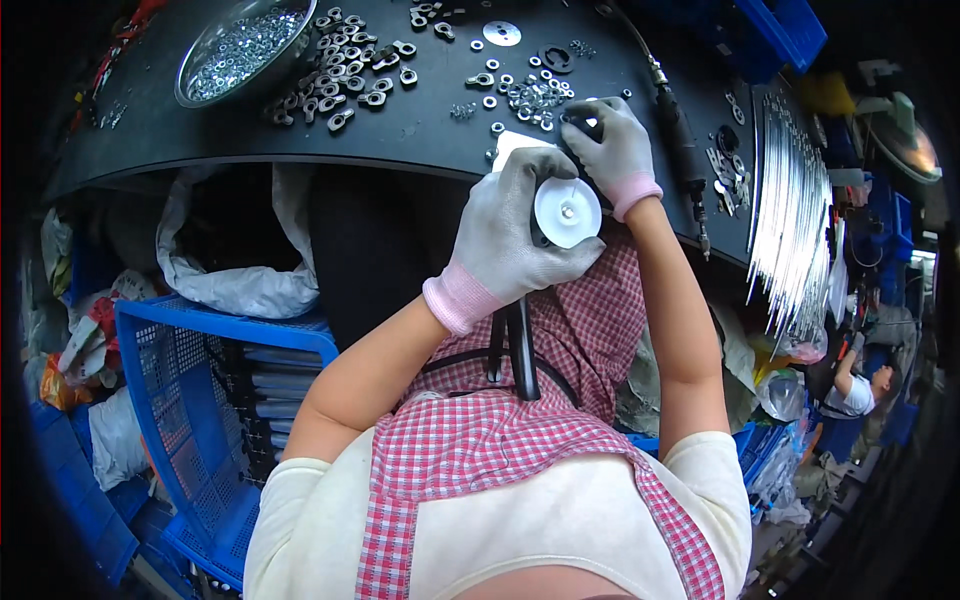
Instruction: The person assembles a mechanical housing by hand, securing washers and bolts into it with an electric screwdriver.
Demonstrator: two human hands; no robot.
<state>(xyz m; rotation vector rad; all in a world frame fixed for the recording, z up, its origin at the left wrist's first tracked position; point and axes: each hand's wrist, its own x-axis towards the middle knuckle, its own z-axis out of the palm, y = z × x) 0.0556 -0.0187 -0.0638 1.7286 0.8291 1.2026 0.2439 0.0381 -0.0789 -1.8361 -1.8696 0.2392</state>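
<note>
My gloved left hand is wrapped round a white plastic disc with a small bright metal piece at its middle. Below this hand, black tubes run down over my lap; how they join the disc is hidden. A flat white piece sticks out behind the left fingers. My gloved right hand is at the table's near edge, thumb and fingers curled together beside a pile of small nuts and washers. Something dark shows between its fingers, too little of it to name.
On the dark table stand a metal bowl of small fasteners and a heap of metal eyelet parts. To the right lie a power screwdriver and a bundle of thin metal rods. A blue crate stands at lower left.
</note>
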